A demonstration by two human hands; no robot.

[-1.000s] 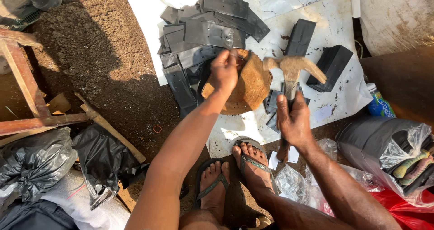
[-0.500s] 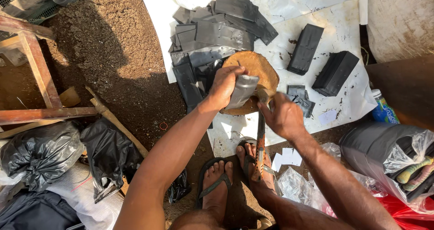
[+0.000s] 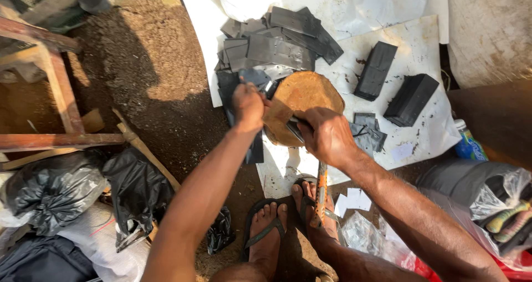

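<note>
Bare dirt ground [image 3: 138, 77] carries a white sheet [image 3: 410, 49]. Beyond the hands, flat black strips [image 3: 277, 49] lie heaped on it, with two black blocks [image 3: 393, 85] just right of them.

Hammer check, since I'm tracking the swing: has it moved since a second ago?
Yes. The hammer has come off the white sheet beyond the round wooden block; now near the feet.

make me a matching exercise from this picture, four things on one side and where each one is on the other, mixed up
Things:
1. wooden block
2. pile of grey-black sheets
3. two black rectangular packs
4. black plastic bags

Places:
a. on the white sheet, to the right of the block
b. under both hands, in the middle
c. on the ground at lower left
d. on the white sheet beyond the block, toward the top

Pairs: 1-b, 2-d, 3-a, 4-c
</note>
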